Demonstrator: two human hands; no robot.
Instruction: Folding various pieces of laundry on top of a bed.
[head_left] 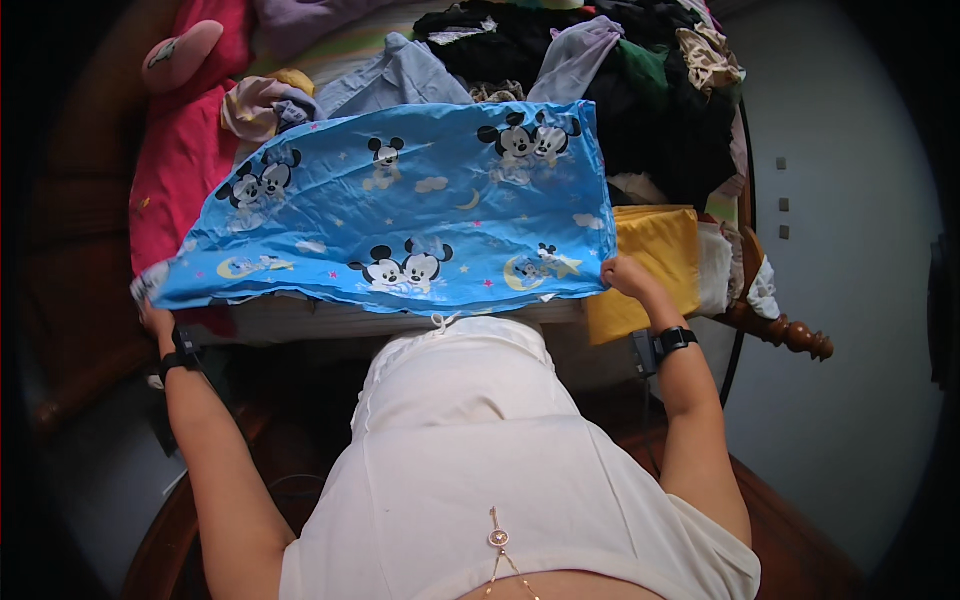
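Note:
A blue pillowcase point(350, 215) printed with cartoon mice, moons, stars and clouds is stretched wide in front of me. My left hand point(155, 312) grips its near left corner, with the fingers partly hidden by a bunched bit of cloth. At the near right corner, my right hand point(628, 278) is closed on the edge. The far right corner lies flat toward the clothes, while the far left side slopes down in a curve. Loose creases run across the cloth.
The bed holds a heap of dark clothes point(665, 150), a light blue garment point(395, 80) and a pink-red cloth point(180, 190). A folded yellow cloth point(655, 260) lies beside my right hand. A turned wooden bedpost point(800, 338) sticks out at the right, near the pale wall point(850, 200).

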